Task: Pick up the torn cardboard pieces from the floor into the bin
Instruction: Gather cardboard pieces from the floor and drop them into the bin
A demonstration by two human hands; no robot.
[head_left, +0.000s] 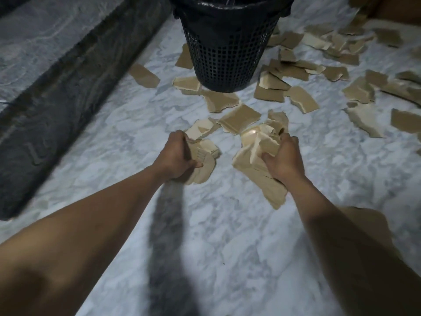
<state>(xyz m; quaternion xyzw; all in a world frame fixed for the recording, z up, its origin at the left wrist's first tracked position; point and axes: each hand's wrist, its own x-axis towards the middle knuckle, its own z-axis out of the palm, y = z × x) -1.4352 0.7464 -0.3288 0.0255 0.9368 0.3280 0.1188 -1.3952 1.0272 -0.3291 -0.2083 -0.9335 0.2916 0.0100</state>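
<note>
Underfoot, white-grey marble floor (127, 137) fills most of the view. Left side: dark stone strip (57, 92) runs diagonally, w/ more pale stone beyond it. Top centre: black mesh bin (227, 53), upright on floor, fitted w/ black liner (227, 5) folded over the rim; contents can't be made out. Torn cardboard pieces (296, 71) lie scattered on floor around bin base, thickest to the right, approx. a dozen+ overlapping; some touch the base. One single piece (144, 75) lies apart at bin's left, near the strip. Another flat piece (239, 118) lies between bin and hands, just ahead of both. Both forearms reach fwd from bottom of frame, w/ an arm shadow (166, 224) on the floor between them. Right hand (283, 159): fingers curled round a crumpled wad of pale cardboard (255, 147), thumb pressed in on the near side; wad sticks out above and below the grip. Left hand (176, 156): closed fist round a smaller stack of pieces (206, 160), thumb across the front, edges fanning out to the right. Both bundles are held near floor level, well short of bin; whether they touch the floor can't be told. Hands apart, not touching.
</note>
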